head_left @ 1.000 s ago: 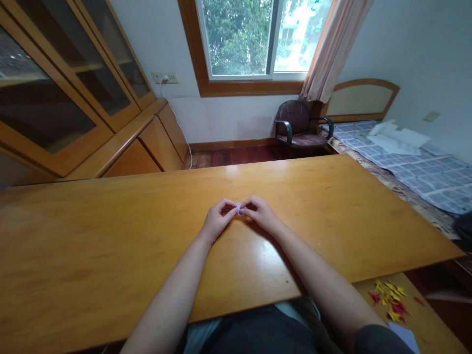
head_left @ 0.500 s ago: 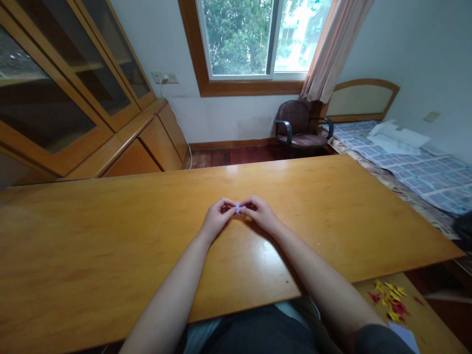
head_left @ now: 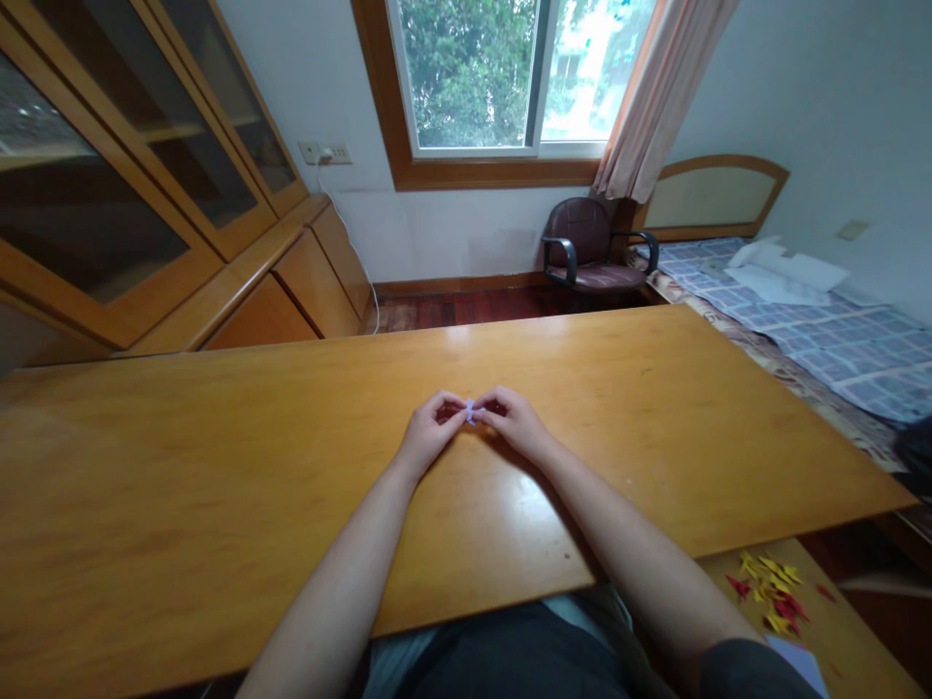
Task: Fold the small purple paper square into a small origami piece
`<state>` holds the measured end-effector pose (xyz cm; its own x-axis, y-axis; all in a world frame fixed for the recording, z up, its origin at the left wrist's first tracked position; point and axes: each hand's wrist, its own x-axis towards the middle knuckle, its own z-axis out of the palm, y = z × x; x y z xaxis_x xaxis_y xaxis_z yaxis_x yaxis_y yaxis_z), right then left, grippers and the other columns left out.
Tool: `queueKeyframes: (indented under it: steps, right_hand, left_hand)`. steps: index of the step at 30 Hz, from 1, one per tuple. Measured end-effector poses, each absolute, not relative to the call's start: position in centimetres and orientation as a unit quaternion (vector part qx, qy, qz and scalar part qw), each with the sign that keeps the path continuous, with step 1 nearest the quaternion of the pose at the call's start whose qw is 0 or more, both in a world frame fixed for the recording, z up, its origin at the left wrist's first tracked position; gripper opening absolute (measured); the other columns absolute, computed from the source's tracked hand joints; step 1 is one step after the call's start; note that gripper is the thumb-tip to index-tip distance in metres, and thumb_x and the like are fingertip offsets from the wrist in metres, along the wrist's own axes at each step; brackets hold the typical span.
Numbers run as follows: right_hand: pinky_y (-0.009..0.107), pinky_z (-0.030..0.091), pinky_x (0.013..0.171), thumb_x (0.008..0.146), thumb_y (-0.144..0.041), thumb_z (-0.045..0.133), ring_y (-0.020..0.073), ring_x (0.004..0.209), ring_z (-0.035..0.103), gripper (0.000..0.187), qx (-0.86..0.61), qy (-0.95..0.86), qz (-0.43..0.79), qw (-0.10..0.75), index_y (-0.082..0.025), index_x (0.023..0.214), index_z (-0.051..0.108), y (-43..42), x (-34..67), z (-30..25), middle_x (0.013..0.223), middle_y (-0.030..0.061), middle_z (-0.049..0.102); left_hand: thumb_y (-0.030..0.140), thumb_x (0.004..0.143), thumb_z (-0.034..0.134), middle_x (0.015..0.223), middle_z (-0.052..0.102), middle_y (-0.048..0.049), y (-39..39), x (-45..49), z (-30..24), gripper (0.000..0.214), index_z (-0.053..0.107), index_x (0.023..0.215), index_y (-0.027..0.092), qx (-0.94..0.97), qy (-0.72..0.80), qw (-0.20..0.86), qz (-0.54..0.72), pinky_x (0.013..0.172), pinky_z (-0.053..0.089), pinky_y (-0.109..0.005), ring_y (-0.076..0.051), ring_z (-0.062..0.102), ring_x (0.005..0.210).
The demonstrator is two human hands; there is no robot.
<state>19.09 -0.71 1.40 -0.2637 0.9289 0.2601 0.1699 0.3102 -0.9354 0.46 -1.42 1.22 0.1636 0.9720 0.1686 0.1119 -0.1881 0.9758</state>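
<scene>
A small light-purple piece (head_left: 470, 412) is held between the two hands, just above the table (head_left: 218, 466) or touching it; which cannot be told. By the left hand (head_left: 429, 427) it is pinched between thumb and fingertips, and by the right hand (head_left: 518, 423) its other side is gripped likewise, with both palms left hollow. If it is pulled unevenly, thin material could be torn or creased askew; if either pinch is loosened, so slight a piece could be dropped, and its details are largely hidden by the fingertips.

Well beyond the left hand, a shelf (head_left: 182, 131) is seen behind the glass of a cabinet (head_left: 123, 325); other contents cannot be made out. Nearer the body and right of the right hand, yellow pieces (head_left: 784, 575) and red pieces (head_left: 790, 610) are scattered on a lower wooden surface (head_left: 859, 646).
</scene>
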Motion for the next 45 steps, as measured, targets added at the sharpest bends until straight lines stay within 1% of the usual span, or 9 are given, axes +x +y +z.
queueKeyframes:
  steps: [4, 7, 9, 11, 16, 20, 29, 35, 45]
  right_hand:
    - [0.030, 0.047, 0.076, 0.081, -0.033, 0.072, 0.0165, 0.080, 0.062, 0.017, -0.411, -0.661, 0.436, 0.451, -0.018, 0.088, 0.071, -0.7, 19.0, 1.3, 0.085, 0.0033, 0.069]
    - [0.031, 0.048, 0.077, 0.081, -0.037, 0.071, 0.0164, 0.080, 0.062, 0.022, -0.405, -0.631, 0.477, 0.458, -0.018, 0.093, 0.069, -0.7, 18.9, 1.0, 0.086, 0.0027, 0.069]
    - [0.031, 0.049, 0.078, 0.079, -0.036, 0.072, 0.0159, 0.080, 0.062, 0.027, -0.400, -0.605, 0.506, 0.468, -0.019, 0.099, 0.067, -0.5, 18.9, 0.8, 0.087, 0.0019, 0.068]
    - [0.030, 0.048, 0.076, 0.076, -0.034, 0.073, 0.0153, 0.078, 0.062, 0.029, -0.404, -0.587, 0.519, 0.472, -0.019, 0.100, 0.066, -0.4, 19.0, 0.6, 0.085, 0.0010, 0.068]
    - [0.028, 0.045, 0.067, 0.078, -0.036, 0.071, 0.0139, 0.068, 0.058, 0.023, -0.421, -0.597, 0.525, 0.437, -0.016, 0.088, 0.068, -0.4, 19.0, 0.7, 0.076, 0.0008, 0.067]
    - [0.026, 0.042, 0.062, 0.079, -0.039, 0.069, 0.0131, 0.064, 0.055, 0.024, -0.434, -0.602, 0.519, 0.423, -0.016, 0.086, 0.070, -0.5, 19.1, 1.0, 0.072, 0.0001, 0.065]
    - [0.024, 0.040, 0.059, 0.079, -0.044, 0.069, 0.0126, 0.062, 0.054, 0.029, -0.440, -0.599, 0.522, 0.419, -0.015, 0.083, 0.070, -0.6, 19.2, 1.3, 0.068, -0.0003, 0.064]
    - [0.023, 0.040, 0.055, 0.076, -0.047, 0.071, 0.0116, 0.059, 0.052, 0.033, -0.441, -0.577, 0.548, 0.415, -0.015, 0.082, 0.068, -0.8, 19.2, 1.5, 0.067, -0.0006, 0.063]
    - [0.023, 0.038, 0.054, 0.076, -0.042, 0.068, 0.0111, 0.056, 0.052, 0.027, -0.442, -0.569, 0.555, 0.416, -0.015, 0.080, 0.066, -0.8, 19.1, 1.8, 0.065, -0.0008, 0.062]
  left_hand:
    - [0.031, 0.078, 0.072, 0.087, 0.072, -0.0032, -1.2, 0.4, 1.1, 0.020, 0.063, 0.090, 0.018, 0.600, 0.435, 0.471, 0.478, 0.079, 0.053, -0.031, -0.018, 0.069, 0.082]
    - [0.030, 0.077, 0.073, 0.082, 0.071, -0.0014, -1.0, 0.4, 1.0, 0.025, 0.059, 0.094, 0.019, 0.578, 0.424, 0.496, 0.490, 0.080, 0.052, -0.030, -0.018, 0.069, 0.080]
    - [0.029, 0.075, 0.074, 0.078, 0.071, 0.0000, -0.9, 0.5, 1.0, 0.028, 0.059, 0.096, 0.019, 0.562, 0.427, 0.502, 0.500, 0.080, 0.051, -0.029, -0.017, 0.069, 0.078]
    - [0.028, 0.074, 0.075, 0.075, 0.069, 0.0010, -0.9, 0.5, 1.1, 0.030, 0.059, 0.097, 0.018, 0.547, 0.435, 0.501, 0.510, 0.079, 0.050, -0.028, -0.016, 0.068, 0.077]
    - [0.028, 0.074, 0.075, 0.075, 0.069, 0.0012, -1.0, 0.4, 1.4, 0.031, 0.059, 0.098, 0.018, 0.536, 0.438, 0.507, 0.513, 0.078, 0.049, -0.027, -0.016, 0.067, 0.076]
    - [0.029, 0.075, 0.074, 0.076, 0.070, 0.0000, -1.0, 0.5, 1.4, 0.029, 0.060, 0.098, 0.017, 0.543, 0.435, 0.510, 0.505, 0.079, 0.050, -0.028, -0.016, 0.068, 0.077]
    - [0.029, 0.074, 0.074, 0.078, 0.071, -0.0005, -1.1, 0.6, 1.7, 0.027, 0.061, 0.095, 0.017, 0.546, 0.437, 0.514, 0.496, 0.079, 0.051, -0.029, -0.016, 0.069, 0.078]
    - [0.030, 0.074, 0.074, 0.078, 0.071, -0.0006, -1.1, 0.5, 1.4, 0.027, 0.061, 0.094, 0.017, 0.554, 0.438, 0.510, 0.491, 0.079, 0.050, -0.029, -0.016, 0.068, 0.077]
    - [0.029, 0.076, 0.073, 0.077, 0.069, 0.0006, -0.9, 0.5, 1.2, 0.026, 0.060, 0.095, 0.017, 0.566, 0.436, 0.509, 0.480, 0.078, 0.050, -0.027, -0.015, 0.067, 0.077]
